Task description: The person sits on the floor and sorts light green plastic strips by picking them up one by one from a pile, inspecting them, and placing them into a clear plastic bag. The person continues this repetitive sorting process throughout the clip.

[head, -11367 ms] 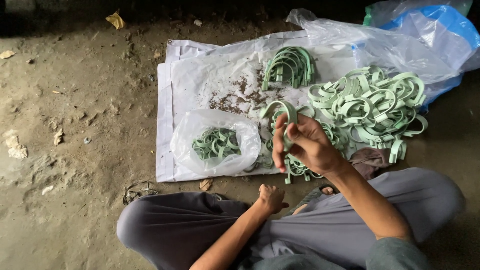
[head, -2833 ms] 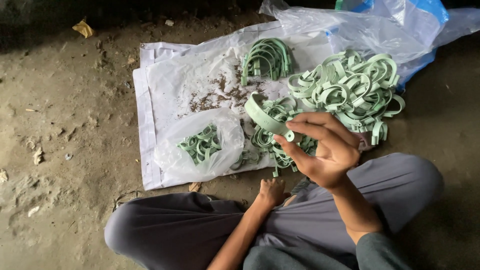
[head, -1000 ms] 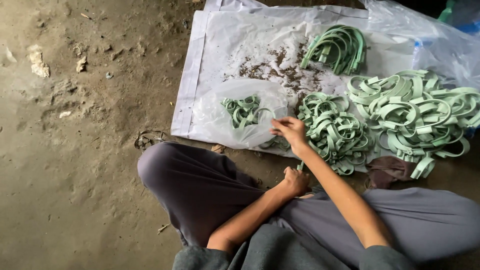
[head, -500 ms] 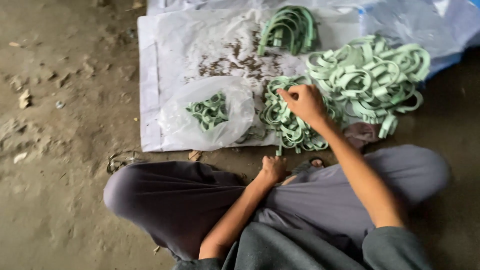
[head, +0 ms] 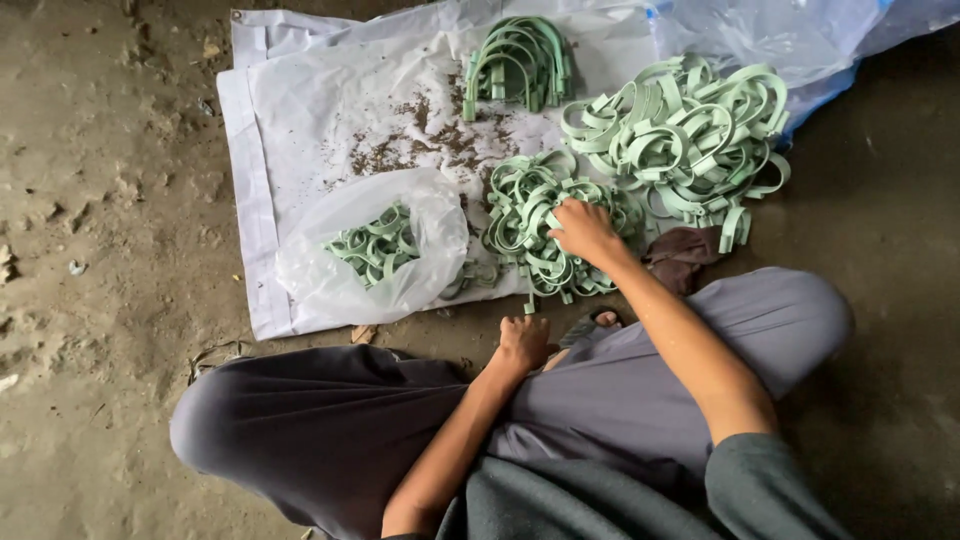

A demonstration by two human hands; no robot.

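I sit cross-legged on a dirt floor. My right hand point(head: 583, 232) reaches into a small heap of pale green plastic clips point(head: 530, 225), fingers curled among them; whether it grips one is hidden. My left hand point(head: 523, 343) rests closed on my leg, near my foot, holding nothing visible. A larger pile of bigger green clips point(head: 690, 135) lies to the right. A neat stack of arched clips point(head: 520, 62) sits at the far edge. A clear plastic bag point(head: 375, 250) holds several small clips.
All heaps lie on a white plastic sheet point(head: 290, 110) spread over the dirt, with brown crumbs point(head: 430, 130) scattered in its middle. A blue-and-clear bag point(head: 760, 30) lies at the back right. A dark cloth point(head: 682, 255) sits by my right knee.
My right hand, which held a clip up near my chest, has come down onto the small heap. The view has shifted. My left hand has stayed on my leg.
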